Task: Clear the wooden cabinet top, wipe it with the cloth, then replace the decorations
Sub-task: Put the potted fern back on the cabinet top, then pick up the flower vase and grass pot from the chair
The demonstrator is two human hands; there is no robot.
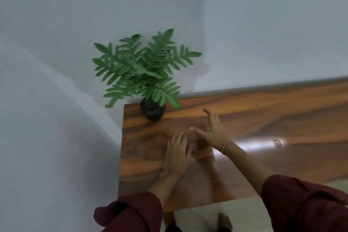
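Observation:
A green fern-like plant (143,68) in a small dark textured pot (153,111) stands at the back left corner of the glossy wooden cabinet top (263,118). My left hand (178,153) hovers over the wood in front of the pot, fingers together and pointing toward it, holding nothing. My right hand (213,130) is just right of it, fingers spread, thumb stretched left, also empty. Both hands are apart from the pot. No cloth is in view.
A pale wall (169,5) runs behind and to the left of the cabinet. The cabinet's left edge (121,149) and front edge (207,206) are close to my hands. Light floor (197,216) and my feet show below.

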